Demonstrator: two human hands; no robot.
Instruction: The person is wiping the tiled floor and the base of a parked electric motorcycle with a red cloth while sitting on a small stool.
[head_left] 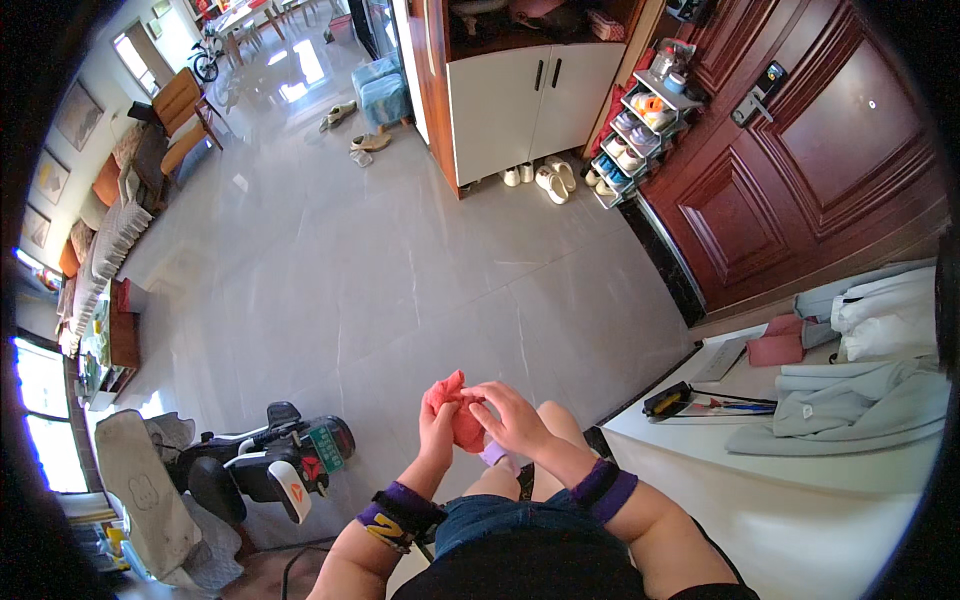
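A crumpled coral-red cloth (pixel 468 432) is bunched up in front of my body, above my lap. My left hand (pixel 437 418) wraps round its left side, with a tip of the fabric poking out above the fingers. My right hand (pixel 513 418) reaches in from the right, its fingers bent and pinching the cloth near the top. Beneath the hands, a foot in a pale purple sock (pixel 494 455) shows in part.
An electric scooter (pixel 290 455) stands at my lower left. On my right, a white cabinet top (pixel 640 420) bears grey clothing (pixel 850 405) and a black pouch (pixel 665 400). Ahead are a shoe rack (pixel 640 130), a red-brown door (pixel 790 150) and loose shoes (pixel 553 183).
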